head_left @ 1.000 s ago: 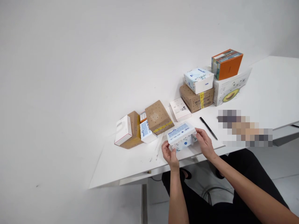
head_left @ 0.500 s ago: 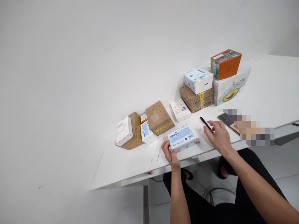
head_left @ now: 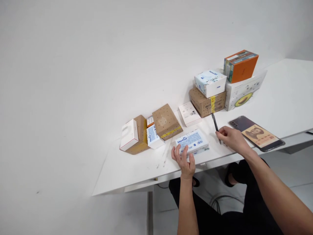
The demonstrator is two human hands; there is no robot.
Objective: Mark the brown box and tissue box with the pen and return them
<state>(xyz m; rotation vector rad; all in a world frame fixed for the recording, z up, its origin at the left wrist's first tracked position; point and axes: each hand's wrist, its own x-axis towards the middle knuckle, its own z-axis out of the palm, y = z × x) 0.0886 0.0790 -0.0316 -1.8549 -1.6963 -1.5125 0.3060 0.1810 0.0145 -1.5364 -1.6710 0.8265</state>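
A black pen (head_left: 215, 123) is pinched in my right hand (head_left: 231, 139), its far end pointing toward the wall and its near end by the tabletop. Left of the pen lies a white and blue Manhua tissue pack (head_left: 193, 141), printed side up. My left hand (head_left: 185, 161) is at the pack's near left side, fingers spread and curved, with the fingertips over its near edge. To the right of my right hand a dark smartphone (head_left: 236, 124) lies face down, with a picture of a seal-like animal on its back.
Along the wall stand cardboard boxes (head_left: 166, 120), a white flat box (head_left: 189, 113), another tissue pack (head_left: 210, 83) on a brown box (head_left: 207, 102), and an orange box (head_left: 244, 67) on a white avocado-print box (head_left: 245, 94). The white table's front edge (head_left: 171, 173) runs before my legs.
My right hand has closed more around the pen, which has swung to a steeper angle. My left hand has shifted right, from the pack's left corner to its near side, fingers spreading.
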